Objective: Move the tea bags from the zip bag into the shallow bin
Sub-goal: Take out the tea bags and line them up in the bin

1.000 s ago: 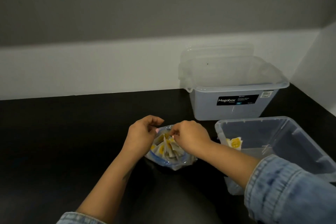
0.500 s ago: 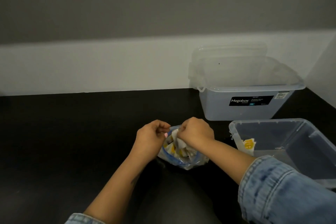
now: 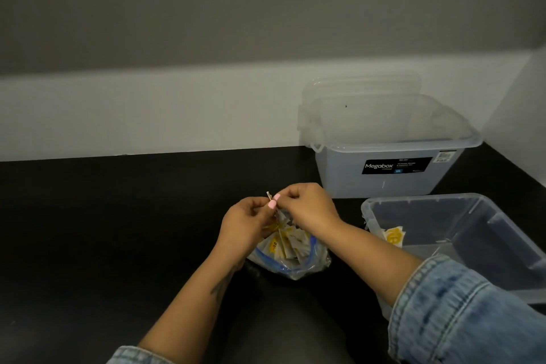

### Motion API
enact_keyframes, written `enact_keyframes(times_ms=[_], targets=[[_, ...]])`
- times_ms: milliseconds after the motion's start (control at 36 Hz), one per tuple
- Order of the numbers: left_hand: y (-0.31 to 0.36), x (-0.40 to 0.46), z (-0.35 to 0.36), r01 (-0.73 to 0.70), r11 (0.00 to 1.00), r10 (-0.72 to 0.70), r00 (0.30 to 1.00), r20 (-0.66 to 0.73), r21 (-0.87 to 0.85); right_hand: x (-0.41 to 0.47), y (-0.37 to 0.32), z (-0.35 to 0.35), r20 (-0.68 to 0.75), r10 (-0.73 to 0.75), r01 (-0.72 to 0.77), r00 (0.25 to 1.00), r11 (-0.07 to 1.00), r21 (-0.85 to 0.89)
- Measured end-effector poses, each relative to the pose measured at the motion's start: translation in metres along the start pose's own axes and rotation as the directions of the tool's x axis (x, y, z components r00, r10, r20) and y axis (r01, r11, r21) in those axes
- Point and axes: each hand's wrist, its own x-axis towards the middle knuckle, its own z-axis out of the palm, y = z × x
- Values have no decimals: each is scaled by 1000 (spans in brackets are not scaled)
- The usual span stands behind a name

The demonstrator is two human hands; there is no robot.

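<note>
i see a clear, crinkled plastic zip bag (image 3: 291, 260) of papery tea bags (image 3: 291, 241) on a dark, faintly glossy table (image 3: 118, 230). the shallow bin (image 3: 461, 233) and megabox tub (image 3: 387, 156) are smooth translucent plastic; the sleeve (image 3: 461, 313) is denim.

Reaching forward with both forearms, wrists converging. Left hand (image 3: 245, 223) curling its fingers, thumb and forefinger pinching at the tip. Right hand (image 3: 310, 207) just beside it, knuckles up, fingertips pinching against the left's, pink nails touching. Denim sleeves pushed back, right cuff sitting at mid-forearm, left cuff lower near the elbow.
</note>
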Motion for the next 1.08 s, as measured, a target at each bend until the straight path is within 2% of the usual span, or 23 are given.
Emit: enact_keyframes(times_ms=[194,389,472,556,611,667,750,806,972,1028,1083], targets=[[-8,2,-3,44,997,-47,998,-36,-68,-10,7,8,51,-43,39,998,996,79],[-11,2,-6,80,989,-82,997,-9,-121,-11,10,13,20,-104,101,994,988,120],[-12,4,-7,82,990,-86,996,-35,-116,-8,11,12,20,-108,104,994,986,133],[-14,7,-11,83,992,-91,993,-81,-97,-4,14,11,-42,-75,80,996,986,150],[-16,8,-13,68,995,-76,991,-108,-70,0,19,10,-69,-46,49,997,998,39],[-16,9,-15,59,997,-65,990,-122,-51,3,24,12,-41,-44,36,998,985,-168],[-17,9,-17,57,997,-63,991,-121,-52,3,28,19,69,-18,48,997,883,-468],[-18,8,-18,53,998,-58,991,-119,-44,3,28,26,96,-3,60,995,801,-595],[-17,8,-20,43,999,-44,991,-124,-13,9,23,38,140,110,43,984,617,-786],[-18,8,-21,42,999,-42,990,-132,-8,10,21,36,119,138,4,983,637,-771],[-18,8,-21,39,999,-40,989,-141,-11,9,20,31,76,117,-31,990,716,-698]])
